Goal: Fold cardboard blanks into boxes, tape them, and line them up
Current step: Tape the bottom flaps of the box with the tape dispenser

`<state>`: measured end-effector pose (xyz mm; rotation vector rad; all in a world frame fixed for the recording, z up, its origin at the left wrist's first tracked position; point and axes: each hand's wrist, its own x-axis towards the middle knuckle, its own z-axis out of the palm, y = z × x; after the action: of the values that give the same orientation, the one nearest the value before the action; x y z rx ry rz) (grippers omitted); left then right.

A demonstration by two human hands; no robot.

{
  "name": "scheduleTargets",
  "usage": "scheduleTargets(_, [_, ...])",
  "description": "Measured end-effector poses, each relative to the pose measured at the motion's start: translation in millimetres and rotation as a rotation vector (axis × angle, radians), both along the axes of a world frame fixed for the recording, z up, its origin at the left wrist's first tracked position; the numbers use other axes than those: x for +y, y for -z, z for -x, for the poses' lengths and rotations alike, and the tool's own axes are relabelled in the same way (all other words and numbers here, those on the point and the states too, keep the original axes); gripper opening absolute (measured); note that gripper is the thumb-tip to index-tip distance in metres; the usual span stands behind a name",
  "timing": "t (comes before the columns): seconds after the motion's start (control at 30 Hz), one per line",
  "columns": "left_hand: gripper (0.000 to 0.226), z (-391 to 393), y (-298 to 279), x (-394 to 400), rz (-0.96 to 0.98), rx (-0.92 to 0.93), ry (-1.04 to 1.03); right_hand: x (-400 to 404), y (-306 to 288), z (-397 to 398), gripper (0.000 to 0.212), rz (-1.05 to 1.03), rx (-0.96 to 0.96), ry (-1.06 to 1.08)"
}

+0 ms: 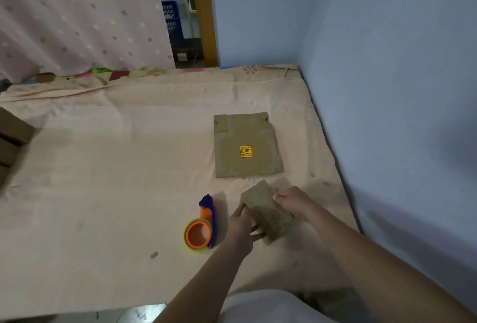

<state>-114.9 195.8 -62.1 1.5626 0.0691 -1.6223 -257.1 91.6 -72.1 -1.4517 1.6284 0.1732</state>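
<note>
1. Box [267, 213]: small, part-folded, tilted, held just above the sheet [103, 180] near the right front edge.
2. Left hand [241, 227]: fingers curled round the box's near left side, gripping.
3. Right hand [293, 201]: fingers pinch its far right edge.
4. Flat blank [246, 145], yellow sticker up, lies just behind the box.
5. Tape dispenser [202, 227] just left of the left hand.
6. Finished boxes [11, 136] at far left edge, blurred.

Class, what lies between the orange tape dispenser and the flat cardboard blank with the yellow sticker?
Only bare peach bedsheet, seen in the head view.
</note>
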Motion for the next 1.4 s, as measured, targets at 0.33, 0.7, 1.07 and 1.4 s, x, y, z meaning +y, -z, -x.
scheduleTargets(0.33, [0.036, -32.8, 9.6, -32.8, -0.011, -0.212, 0.308, 43.9, 21.6, 3.4, 0.024, -0.2, -0.417, 0.624])
scheduleTargets(0.7, [0.021, -46.3, 17.3, -19.8, -0.045, -0.19, 0.362, 58.7, 18.7, -3.2, 0.023, -0.193, -0.496, 0.801])
scheduleTargets(1.07, [0.026, -45.3, 25.6, -12.2, 0.031, -0.296, 0.436, 63.0, 11.9, -21.1, 0.026, -0.041, -0.434, 0.604])
scheduleTargets(1.4, [0.03, -48.4, 38.6, -13.0, 0.104, -0.328, 0.481, 72.0, 25.4, -28.4, 0.042, 0.148, -0.248, 0.46])
